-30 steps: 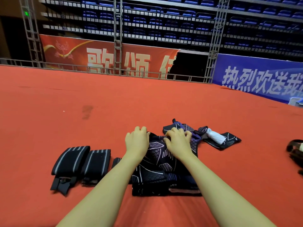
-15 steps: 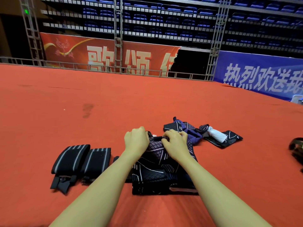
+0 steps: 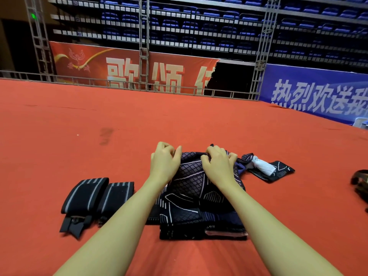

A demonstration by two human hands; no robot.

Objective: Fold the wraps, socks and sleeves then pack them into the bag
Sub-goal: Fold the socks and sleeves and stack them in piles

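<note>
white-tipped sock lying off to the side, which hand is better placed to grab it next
Right. The right hand grips the patterned sleeve on the side nearest the white-tipped sock. The left hand would have to cross over the right arm, I'd judge.

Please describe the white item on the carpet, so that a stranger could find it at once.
Start at the red carpet and find the dark pile under both hands. Just right of it lies a small dark sock. The white roll lies on that sock, the only white fabric there.
</note>
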